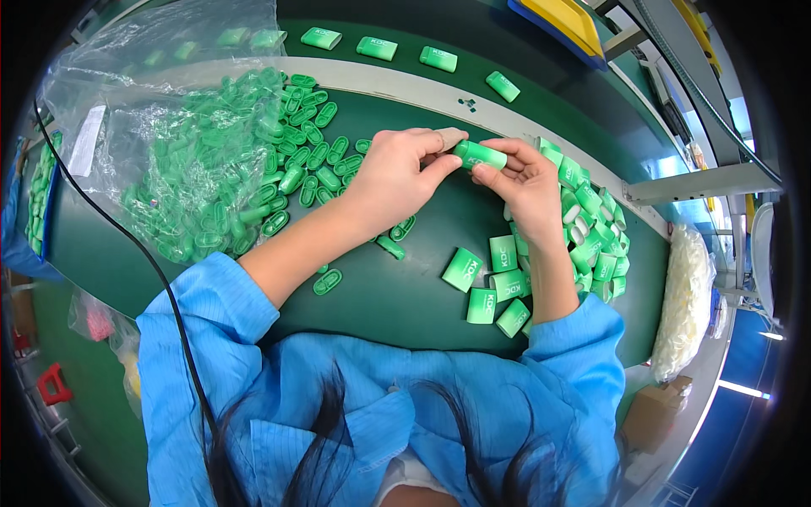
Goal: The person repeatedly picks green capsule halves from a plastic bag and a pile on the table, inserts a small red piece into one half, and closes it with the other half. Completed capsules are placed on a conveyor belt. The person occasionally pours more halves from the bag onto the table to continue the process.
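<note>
Both my hands meet over the green worktop, at a small flat plastic case (485, 157) that fades from green to pale green. My right hand (530, 182) pinches its body between thumb and fingers. At the case's left end, my left hand (405, 169) is closed, with thumb and forefinger on a darker green end cap (461, 150); the fingers partly hide it. A pale cover is on one left finger. Beside my left forearm spreads a heap of oval green caps (318, 155). Around my right wrist lie many loose green-white case shells (505, 253), open-ended where their ends show.
A clear plastic bag (160, 84) covers part of the cap heap. Beyond a pale rail (372, 80), several cases (377, 48) stand in a row on a dark green strip. A yellow-and-blue tray (562, 25) sits far right; a bag of white pieces (683, 300) is at right.
</note>
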A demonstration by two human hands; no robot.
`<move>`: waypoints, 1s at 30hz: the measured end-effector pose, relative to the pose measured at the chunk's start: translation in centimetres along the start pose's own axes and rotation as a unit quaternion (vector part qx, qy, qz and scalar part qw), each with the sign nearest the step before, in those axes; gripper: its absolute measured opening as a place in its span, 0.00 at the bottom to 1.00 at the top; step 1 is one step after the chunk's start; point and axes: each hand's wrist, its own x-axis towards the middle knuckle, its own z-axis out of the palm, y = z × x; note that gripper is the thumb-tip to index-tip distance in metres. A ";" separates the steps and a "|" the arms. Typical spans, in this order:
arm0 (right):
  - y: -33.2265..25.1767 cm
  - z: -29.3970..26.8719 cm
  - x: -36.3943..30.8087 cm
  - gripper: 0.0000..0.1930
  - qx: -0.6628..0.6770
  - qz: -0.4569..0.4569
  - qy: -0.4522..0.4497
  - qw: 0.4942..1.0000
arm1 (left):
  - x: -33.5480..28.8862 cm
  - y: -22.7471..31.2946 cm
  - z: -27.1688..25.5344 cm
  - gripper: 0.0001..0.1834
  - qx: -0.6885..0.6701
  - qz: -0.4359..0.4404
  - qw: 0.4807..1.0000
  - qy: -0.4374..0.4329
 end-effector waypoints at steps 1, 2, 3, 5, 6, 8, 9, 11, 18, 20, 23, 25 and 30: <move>0.0 0.1 0.0 0.14 -0.001 0.001 0.002 1.000 | 0.0 0.2 -0.1 0.15 0.022 0.009 1.000 0.005; 0.0 0.1 0.0 0.14 -0.002 0.001 0.004 1.000 | -0.1 0.2 -0.1 0.15 0.014 0.005 1.000 0.005; -0.1 0.2 -0.1 0.14 -0.001 0.005 0.005 1.000 | -0.1 0.3 -0.1 0.15 0.006 0.003 1.000 0.004; -0.5 0.1 -0.1 0.14 -0.001 0.012 0.007 1.000 | 0.0 -0.1 0.0 0.16 -0.018 0.019 1.000 0.015; -0.3 0.1 -0.2 0.14 -0.002 0.007 0.011 1.000 | 0.1 -0.4 0.3 0.17 -0.035 0.033 0.999 0.025; -0.3 0.2 -0.2 0.14 0.013 -0.001 0.022 1.000 | -0.2 -0.6 1.0 0.19 -0.013 0.049 0.998 0.035; -0.1 0.4 -0.3 0.14 0.022 -0.003 0.026 0.999 | -0.8 0.2 1.1 0.21 0.028 0.048 0.998 0.037; 0.0 1.0 -0.5 0.13 0.002 -0.030 0.038 0.999 | -1.6 0.5 2.0 0.24 0.072 0.063 0.994 0.060; -0.1 2.8 -1.4 0.13 -0.192 -0.152 0.151 0.958 | -2.3 1.0 3.9 0.37 0.090 0.094 0.989 0.076; 0.3 2.5 -0.4 0.13 -0.153 -0.146 0.149 0.966 | -1.6 0.7 3.9 0.37 0.089 0.087 0.990 0.063; 0.0 0.3 2.7 0.11 -0.114 -0.062 0.093 0.987 | 0.1 0.7 2.2 0.36 0.125 0.051 0.991 0.025; -0.1 -1.9 5.9 0.15 -0.259 -0.089 0.132 0.953 | 0.4 1.3 0.0 0.34 0.181 0.030 0.983 0.025; 2.5 -10.3 11.5 0.22 -0.338 0.070 0.165 0.924 | -0.1 -0.6 -5.1 0.15 0.364 0.069 0.929 -0.018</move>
